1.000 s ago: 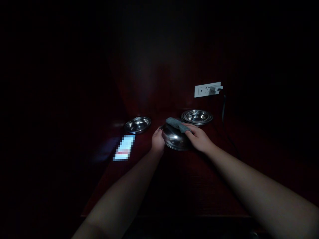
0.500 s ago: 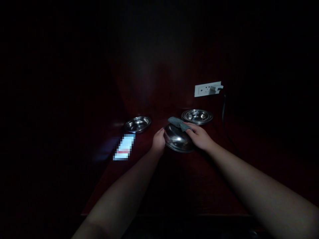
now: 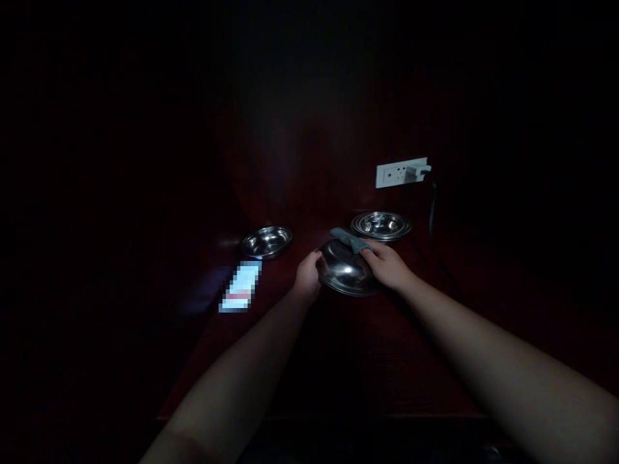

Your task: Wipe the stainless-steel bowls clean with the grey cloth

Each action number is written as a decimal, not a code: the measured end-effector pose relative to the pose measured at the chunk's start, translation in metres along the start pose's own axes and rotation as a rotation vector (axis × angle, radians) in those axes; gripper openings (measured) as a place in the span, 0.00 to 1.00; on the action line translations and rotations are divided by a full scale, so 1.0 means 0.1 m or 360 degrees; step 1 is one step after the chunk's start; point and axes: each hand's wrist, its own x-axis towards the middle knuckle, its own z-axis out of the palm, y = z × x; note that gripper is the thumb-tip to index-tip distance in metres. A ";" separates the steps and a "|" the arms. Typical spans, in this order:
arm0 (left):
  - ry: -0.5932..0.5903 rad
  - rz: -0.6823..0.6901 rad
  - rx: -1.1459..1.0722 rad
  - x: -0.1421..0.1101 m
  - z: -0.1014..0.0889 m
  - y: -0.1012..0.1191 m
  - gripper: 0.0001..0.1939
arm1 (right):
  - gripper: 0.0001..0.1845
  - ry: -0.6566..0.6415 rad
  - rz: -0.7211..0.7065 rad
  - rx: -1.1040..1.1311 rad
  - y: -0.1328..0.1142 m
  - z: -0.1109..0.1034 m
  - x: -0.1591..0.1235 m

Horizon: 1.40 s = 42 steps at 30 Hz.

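Observation:
A shiny metal bowl (image 3: 344, 269) is held tilted over the dark red table, its rounded outside facing me. My left hand (image 3: 308, 272) grips the bowl's left edge, thumb on the outside and the other fingers hidden behind. On the right, my right hand (image 3: 385, 263) is closed on a grey-green cloth (image 3: 349, 240), which lies against the bowl's upper outside. Some of the right fingers are hidden by the cloth and bowl.
Farther back on the right sits a stack of metal bowls (image 3: 381, 225). Another metal bowl (image 3: 267, 242) stands to the left, behind a lit, pixelated screen (image 3: 240, 287). A white wall socket (image 3: 401, 173) holds a plug with a hanging cable (image 3: 432, 209). The table's front edge (image 3: 387, 417) shows below.
The cloth has shifted slightly to the right and looks more bunched on the bowl. Both hands keep nearly the same grip and place.

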 end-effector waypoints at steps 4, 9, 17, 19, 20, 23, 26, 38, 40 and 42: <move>0.0081 -0.0016 0.0005 -0.02 0.03 0.00 0.06 | 0.18 0.0003 -0.0038 -0.0042 0.01 0.00 -0.01; 0.0105 -0.0059 0.0072 -0.03 0.03 0.00 0.09 | 0.18 0.0012 -0.0043 -0.0059 0.00 -0.01 -0.02; 0.0097 0.0040 0.0148 0.03 0.00 -0.06 0.13 | 0.19 -0.0003 -0.0106 -0.0109 -0.02 -0.02 -0.03; 0.0087 0.0084 0.0139 0.03 0.00 -0.08 0.14 | 0.19 -0.0059 -0.0166 -0.0154 -0.06 -0.03 -0.04; 0.0081 0.0101 0.0134 0.03 0.00 -0.08 0.14 | 0.19 -0.0089 -0.0209 -0.0176 -0.09 -0.03 -0.05; 0.0067 0.0119 0.0109 0.03 0.00 -0.08 0.12 | 0.19 -0.0163 -0.0374 -0.0224 -0.18 -0.05 -0.08; 0.0089 0.0104 0.0101 0.03 0.01 -0.08 0.12 | 0.21 -0.0253 -0.0487 -0.0239 -0.25 -0.07 -0.11; 0.0114 0.0039 0.0145 0.00 0.04 -0.05 0.12 | 0.21 -0.0440 -0.0685 -0.0028 -0.33 -0.14 -0.14; 0.0101 0.0020 0.0159 0.01 0.04 -0.05 0.13 | 0.19 -0.0371 -0.0614 -0.0031 -0.32 -0.12 -0.12; 0.0086 0.0002 0.0184 0.03 0.03 -0.07 0.13 | 0.17 -0.0267 -0.0543 -0.0068 -0.30 -0.11 -0.10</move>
